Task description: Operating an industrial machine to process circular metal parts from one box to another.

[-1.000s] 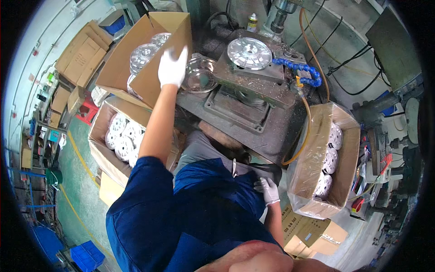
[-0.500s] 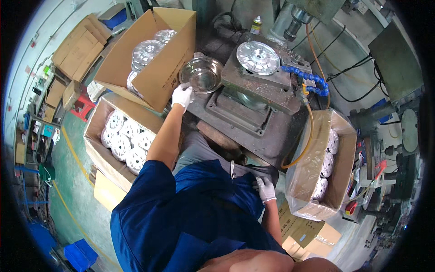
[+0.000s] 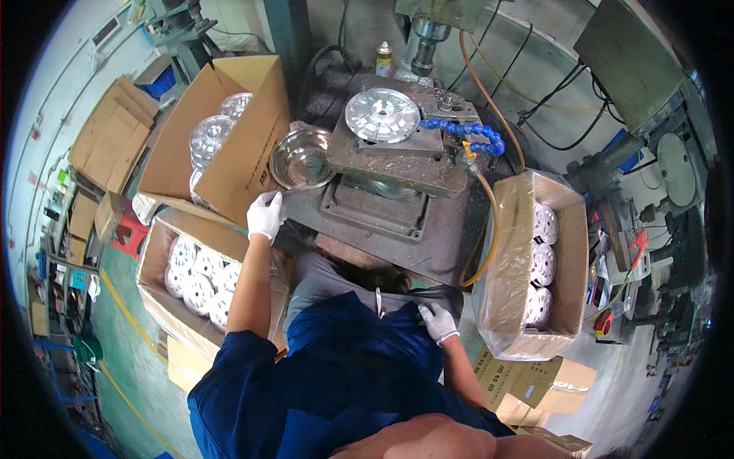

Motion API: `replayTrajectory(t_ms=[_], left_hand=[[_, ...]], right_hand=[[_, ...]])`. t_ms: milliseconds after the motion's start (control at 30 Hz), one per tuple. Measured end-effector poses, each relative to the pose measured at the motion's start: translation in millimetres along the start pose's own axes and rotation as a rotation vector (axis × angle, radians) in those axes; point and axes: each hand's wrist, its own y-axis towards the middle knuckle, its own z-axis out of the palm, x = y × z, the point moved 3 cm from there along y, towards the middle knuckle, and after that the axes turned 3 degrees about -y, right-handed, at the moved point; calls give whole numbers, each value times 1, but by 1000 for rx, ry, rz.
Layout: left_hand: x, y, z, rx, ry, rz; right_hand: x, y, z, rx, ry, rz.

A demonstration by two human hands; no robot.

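My left hand (image 3: 265, 216), in a white glove, is just below the shiny metal bowl (image 3: 284, 162) at the table's left edge. Its fingers look drawn together toward the bowl's near rim; what they hold, if anything, is too small to make out. Resting on my grey trousers at the right thigh, my gloved right hand (image 3: 438, 322) has its fingers laid out and nothing in them. A round silver metal disc (image 3: 382, 116) lies on the machine's fixture block (image 3: 397, 166), beyond and right of the bowl. Metal chips speckle the block.
Tall carton (image 3: 256, 126) with discs stands left of the bowl; an open carton (image 3: 172, 302) of discs sits below it. Right of the table is another disc-filled carton (image 3: 569, 264). A blue segmented hose (image 3: 470, 131), yellow hose (image 3: 493, 222) and spindle (image 3: 426, 50) surround the fixture.
The view has shifted, moving the table and bowl left in the picture. My left hand has drawn back from the bowl's side toward me. My right hand still rests on my thigh.
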Motion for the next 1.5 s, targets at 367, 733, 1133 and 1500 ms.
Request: replayTrajectory(t_ms=[367,733,1133,1500], left_hand=[[-189,-55,-30,18,-471,425],[-271,-75,51,192,-127,726],[-253,-59,36,-3,99,784],[-274,-84,61,26,156,872]], right_hand=[[32,-17,-15,20,-95,27],[-3,-10,-1,-46,-14,31],[17,-21,-14,-34,176,39],[15,-16,-10,-37,114,40]])
